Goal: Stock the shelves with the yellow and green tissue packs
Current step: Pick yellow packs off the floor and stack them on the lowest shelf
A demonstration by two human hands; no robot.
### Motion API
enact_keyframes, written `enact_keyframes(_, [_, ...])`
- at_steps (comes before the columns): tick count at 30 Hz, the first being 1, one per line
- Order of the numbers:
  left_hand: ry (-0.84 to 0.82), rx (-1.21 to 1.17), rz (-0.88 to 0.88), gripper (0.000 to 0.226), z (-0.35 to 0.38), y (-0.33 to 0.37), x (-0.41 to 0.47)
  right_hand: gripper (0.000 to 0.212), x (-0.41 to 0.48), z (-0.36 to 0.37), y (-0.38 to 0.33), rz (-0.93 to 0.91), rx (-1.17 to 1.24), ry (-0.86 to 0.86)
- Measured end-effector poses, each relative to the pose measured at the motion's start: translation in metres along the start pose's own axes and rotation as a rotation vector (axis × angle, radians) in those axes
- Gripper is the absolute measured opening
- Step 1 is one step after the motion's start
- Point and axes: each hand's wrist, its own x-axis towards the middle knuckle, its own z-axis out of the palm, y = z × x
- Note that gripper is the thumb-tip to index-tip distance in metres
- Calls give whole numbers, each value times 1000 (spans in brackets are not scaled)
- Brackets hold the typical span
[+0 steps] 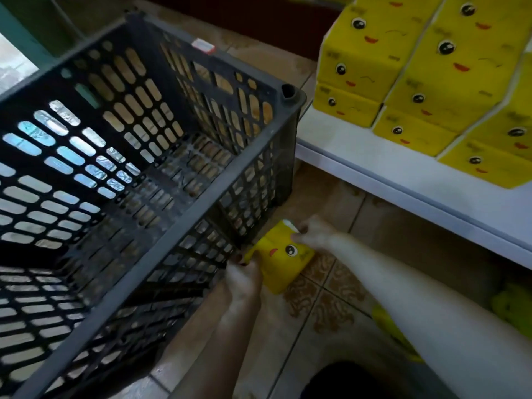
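A yellow tissue pack with a cartoon face lies low over the tiled floor, beside the corner of a black plastic crate. My left hand grips its near left end. My right hand pinches its far right end. Several yellow tissue packs with the same face are stacked in rows on the white shelf at the upper right. Green packs show dimly under that shelf at the right edge.
The crate stands on the floor to my left and its inside looks empty. The white shelf edge runs diagonally above my right forearm. Patterned floor tiles lie between crate and shelf. A dark shape, probably my knee, is at the bottom.
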Motion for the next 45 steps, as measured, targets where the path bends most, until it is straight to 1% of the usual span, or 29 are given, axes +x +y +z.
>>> enact_keyframes(3, [-98, 33, -28, 46, 3, -1, -14, 29, -16, -25, -6, -44, -24, 82])
enact_keyframes(7, [-263, 63, -11, 45, 15, 19, -48, 22, -37, -64, -18, -190, -179, 122])
enact_keyframes(9, [-321, 111, 22, 51, 20, 29, -61, 23, -53, -86, -23, -268, -276, 142])
enact_keyframes(12, [-445, 192, 117, 62, 27, 49, -85, 22, -85, -120, -22, -381, -341, 208])
enact_keyframes(13, [-499, 221, 147, 61, 29, 57, -95, 21, -96, -129, -19, -403, -355, 237])
enact_keyframes(15, [-622, 257, 196, 51, 36, 69, -114, 21, -119, -145, -8, -431, -364, 283])
enact_keyframes(17, [-719, 308, 264, 38, 47, 77, -132, 22, -142, -160, 8, -435, -352, 327])
enact_keyframes(18, [-761, 317, 287, 36, 54, 81, -142, 23, -154, -168, 17, -431, -345, 350])
enact_keyframes(21, [-892, 311, 269, 51, 82, 92, -171, 23, -190, -193, 50, -419, -287, 437])
enact_keyframes(22, [-943, 324, 268, 49, 93, 95, -181, 23, -202, -201, 63, -406, -253, 479])
enact_keyframes(25, [-1069, 365, 200, 28, 131, 96, -214, 22, -237, -218, 111, -332, -84, 701])
enact_keyframes(27, [-1130, 386, 137, 24, 158, 91, -233, 21, -256, -224, 148, -241, 31, 916])
enact_keyframes(29, [-1154, 375, 70, 25, 187, 85, -249, 21, -271, -225, 186, -109, 123, 1121])
enact_keyframes(30, [-1145, 353, 30, 27, 201, 82, -257, 22, -277, -224, 205, -30, 169, 1185])
enact_keyframes(31, [-1123, 321, -9, 30, 215, 80, -264, 24, -282, -222, 222, 48, 212, 1210])
enact_keyframes(32, [-1099, 287, -38, 33, 228, 79, -272, 26, -284, -219, 238, 120, 258, 1193])
enact_keyframes(34, [-1075, 264, -70, 36, 251, 79, -283, 31, -282, -210, 259, 190, 403, 1074])
enact_keyframes(37, [-1105, 397, -118, 41, 271, 87, -289, 38, -270, -202, 264, 195, 661, 894])
enact_keyframes(39, [-1060, 447, -124, 46, 275, 93, -284, 40, -260, -202, 261, 208, 729, 854])
enact_keyframes(41, [-958, 404, -50, 50, 276, 98, -271, 43, -249, -202, 261, 217, 744, 847])
enact_keyframes(43, [-848, 360, 91, 61, 279, 99, -258, 50, -239, -201, 263, 234, 716, 854])
enact_keyframes(45, [-824, 379, 219, 66, 285, 97, -250, 50, -229, -198, 267, 246, 671, 859])
